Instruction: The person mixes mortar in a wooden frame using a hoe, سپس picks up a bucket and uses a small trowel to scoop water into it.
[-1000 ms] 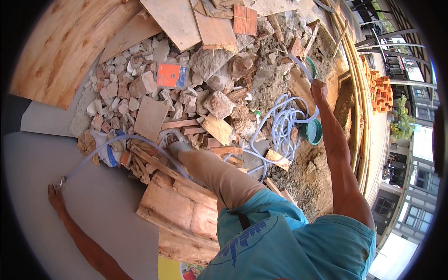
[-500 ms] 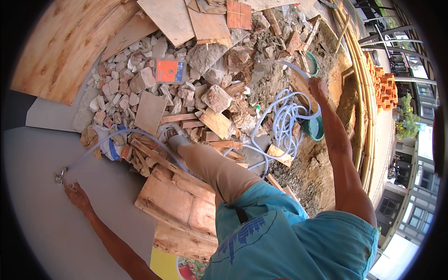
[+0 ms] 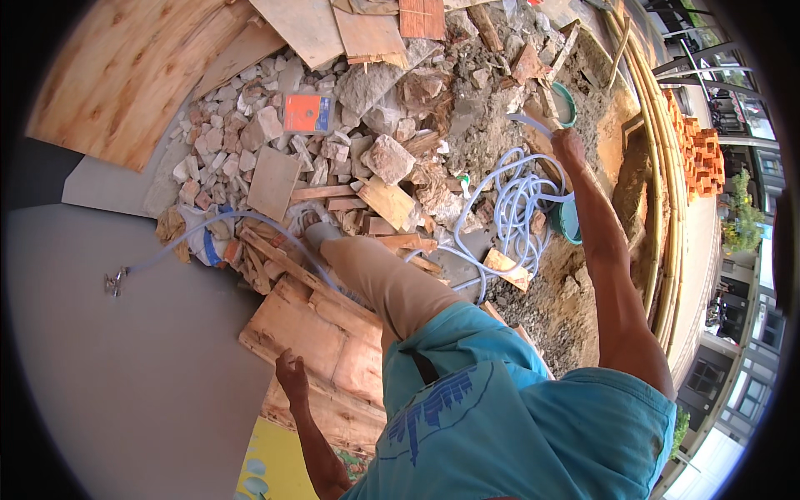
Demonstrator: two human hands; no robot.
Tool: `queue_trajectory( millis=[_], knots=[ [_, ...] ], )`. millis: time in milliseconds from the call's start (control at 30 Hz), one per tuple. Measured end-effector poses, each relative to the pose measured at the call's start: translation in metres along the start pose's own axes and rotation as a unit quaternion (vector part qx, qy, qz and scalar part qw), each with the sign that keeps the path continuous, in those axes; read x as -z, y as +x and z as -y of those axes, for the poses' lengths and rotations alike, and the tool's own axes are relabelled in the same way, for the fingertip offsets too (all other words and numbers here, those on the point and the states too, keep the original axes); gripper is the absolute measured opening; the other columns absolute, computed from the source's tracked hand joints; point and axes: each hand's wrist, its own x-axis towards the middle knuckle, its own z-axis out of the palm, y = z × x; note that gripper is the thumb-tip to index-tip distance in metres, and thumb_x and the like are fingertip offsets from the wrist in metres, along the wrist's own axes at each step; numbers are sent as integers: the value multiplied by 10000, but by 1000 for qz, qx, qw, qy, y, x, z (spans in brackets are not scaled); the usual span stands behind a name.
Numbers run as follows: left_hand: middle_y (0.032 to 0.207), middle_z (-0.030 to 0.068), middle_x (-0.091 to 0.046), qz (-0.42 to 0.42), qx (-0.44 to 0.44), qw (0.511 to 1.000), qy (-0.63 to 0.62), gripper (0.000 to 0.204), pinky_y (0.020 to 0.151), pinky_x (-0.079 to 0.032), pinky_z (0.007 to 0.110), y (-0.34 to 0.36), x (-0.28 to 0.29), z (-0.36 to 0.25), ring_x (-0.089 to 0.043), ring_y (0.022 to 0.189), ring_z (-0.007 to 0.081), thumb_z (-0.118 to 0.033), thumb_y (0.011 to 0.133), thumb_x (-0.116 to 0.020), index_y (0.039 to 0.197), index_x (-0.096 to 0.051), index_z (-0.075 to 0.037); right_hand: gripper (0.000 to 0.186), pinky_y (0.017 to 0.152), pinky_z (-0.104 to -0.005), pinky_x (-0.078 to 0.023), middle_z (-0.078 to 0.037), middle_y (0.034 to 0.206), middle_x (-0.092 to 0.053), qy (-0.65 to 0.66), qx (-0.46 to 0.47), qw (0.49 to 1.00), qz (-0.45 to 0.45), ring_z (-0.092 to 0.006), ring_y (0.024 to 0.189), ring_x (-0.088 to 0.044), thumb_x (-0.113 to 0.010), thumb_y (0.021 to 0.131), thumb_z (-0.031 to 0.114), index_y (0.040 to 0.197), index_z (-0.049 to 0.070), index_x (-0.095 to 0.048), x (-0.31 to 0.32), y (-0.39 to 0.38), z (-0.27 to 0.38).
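My right hand [image 3: 568,150], at the upper right, is closed around a clear bluish hose [image 3: 527,123] near its free end, which points left over wet, muddy ground. The rest of the hose lies in loose coils below and to the left of that hand. Its other end runs to a metal tap [image 3: 114,282] on the grey wall [image 3: 125,367] at the left. My left hand [image 3: 292,379] is away from the tap, over the wooden boards [image 3: 304,329]. It holds nothing, and its fingers are loosely bent and apart.
Broken bricks and stones [image 3: 250,133] are heaped ahead, with an orange box [image 3: 305,113] and loose boards among them. Green tubs [image 3: 563,104] stand near my right hand. Bamboo poles [image 3: 654,167] run along the right, beside an orange brick stack [image 3: 696,154].
My left hand has left the tap and moved right and down to above the boards. My right hand stays on the hose, shifted only slightly.
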Motion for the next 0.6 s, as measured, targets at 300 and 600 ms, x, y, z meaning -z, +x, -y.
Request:
queue_trajectory(
  millis=[300,600],
  knots=[
    [942,186,-613,31,48,997,-44,306,732,-494,381,-83,-41,56,-617,808,285,-140,807,-629,1056,-573,29,361,834,-457,-489,-212,1029,-638,-40,-47,996,-66,-382,974,-611,-424,878,290,994,38,-655,28,-20,-14],
    [1014,178,-610,62,226,949,-213,388,639,-563,389,-93,-39,79,-621,806,232,-145,823,-628,1185,-545,-33,378,839,-445,-489,-208,1045,-637,-30,-58,995,-73,-372,990,-609,-415,884,311,1002,46,-659,32,-29,-26]
  ],
)
